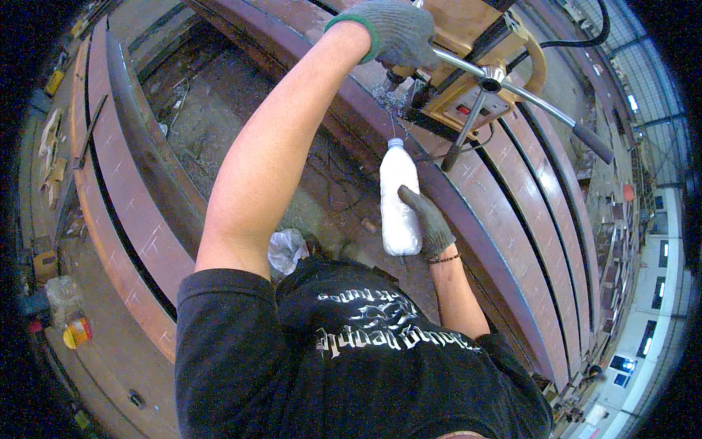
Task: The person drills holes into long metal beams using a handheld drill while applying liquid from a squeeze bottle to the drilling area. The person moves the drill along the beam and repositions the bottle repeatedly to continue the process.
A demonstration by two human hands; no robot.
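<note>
In the head view, at centre, I have the white bottle [395, 179], my right hand's [431, 225] fingers clamped on its lower body. It should be fairly light, soft-walled, perhaps slippery; that lower grip suits. Its long axis runs up the frame, capped end toward the drill [472, 110]. Upper centre, my left hand [395, 35] looks closed around a lever [459, 63].

Light was moderate, cool | glare whitened the right-hand steel beams [545, 175] | shadow dulled the floor [234, 102] | fisheye bent straight edges | black corners were grainy
</note>
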